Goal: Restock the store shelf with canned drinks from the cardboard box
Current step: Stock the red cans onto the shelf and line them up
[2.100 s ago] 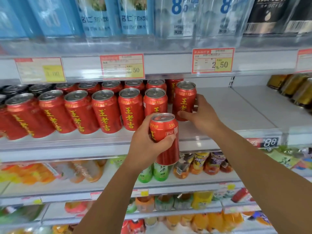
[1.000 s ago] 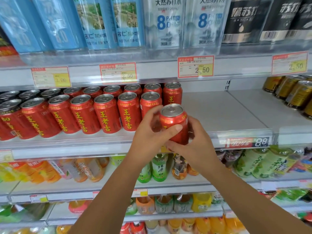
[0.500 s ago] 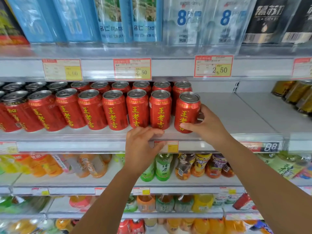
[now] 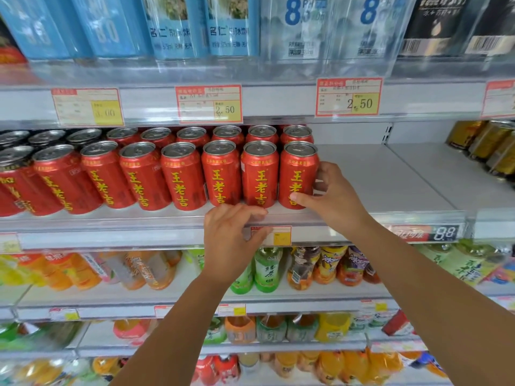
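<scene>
On the shelf (image 4: pixel 390 188), right hand (image 4: pixel 335 197) grips end can (image 4: pixel 297 174); left hand (image 4: pixel 231 238) rests slack below.

red cans (image 4: pixel 221 174) with yellow characters, gold cans (image 4: pixel 490 143), blue-labelled bottles (image 4: pixel 172 26)

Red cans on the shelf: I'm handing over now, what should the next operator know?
Right hand grips the end can, which stands upright at the right end of the front row.
Left hand rests on the shelf lip and holds nothing.
Done: rows of red cans stand side by side.
Left: release the end can. The shelf to its right is bare, so more cans are probably needed. The cardboard box is not in view.
</scene>
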### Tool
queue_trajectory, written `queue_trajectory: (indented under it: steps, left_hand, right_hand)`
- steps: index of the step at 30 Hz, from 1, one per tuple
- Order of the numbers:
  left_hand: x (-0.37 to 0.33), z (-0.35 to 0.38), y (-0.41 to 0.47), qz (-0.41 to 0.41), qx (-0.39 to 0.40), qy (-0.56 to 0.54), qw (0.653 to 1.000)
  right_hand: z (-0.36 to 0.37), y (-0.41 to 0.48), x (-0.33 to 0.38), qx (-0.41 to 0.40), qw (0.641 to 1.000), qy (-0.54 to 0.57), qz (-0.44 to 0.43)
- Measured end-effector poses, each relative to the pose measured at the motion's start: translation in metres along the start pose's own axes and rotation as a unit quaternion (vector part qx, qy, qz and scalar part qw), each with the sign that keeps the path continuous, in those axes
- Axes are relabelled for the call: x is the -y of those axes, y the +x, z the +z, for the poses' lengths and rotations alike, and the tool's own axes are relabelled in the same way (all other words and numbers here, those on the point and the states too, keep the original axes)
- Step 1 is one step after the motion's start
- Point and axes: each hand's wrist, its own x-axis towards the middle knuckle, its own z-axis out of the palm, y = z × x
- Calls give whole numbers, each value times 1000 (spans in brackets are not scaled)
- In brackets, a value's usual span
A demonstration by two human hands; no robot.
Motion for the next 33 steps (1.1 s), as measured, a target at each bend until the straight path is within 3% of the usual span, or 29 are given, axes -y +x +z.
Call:
queue_trajectory:
  steps: [4,8,10,14,18,25,29,33]
  left_hand:
    - [-3,-1,-1,-4,-12,5,1000]
    - [-31,0,-9,45,-74,-1,996]
    - [-53,12,-24,60,-39,-54,996]
    - [-91,68,-87,17,143,-176,974]
    - [-96,138,-173,-43,333,-191,922]
    - [-39,246,-341,-162,591,-72,787]
    - [9,311,-421,-278,652,28,705]
    - [52,377,-492,-351,647,78,672]
  right_hand:
    - [-8,-8,1,-4,999,34,6]
    - [-42,-42,-7,-135,983,108,-58]
    - [-59,-70,-25,-188,971,127,-70]
    - [-80,-135,-94,-224,965,135,-1]
    - [-73,-209,-201,-204,958,95,176]
    - [-12,-330,-386,-142,886,22,441]
    - [46,-377,-490,-51,835,3,547]
    - [109,-413,-581,20,815,-5,579]
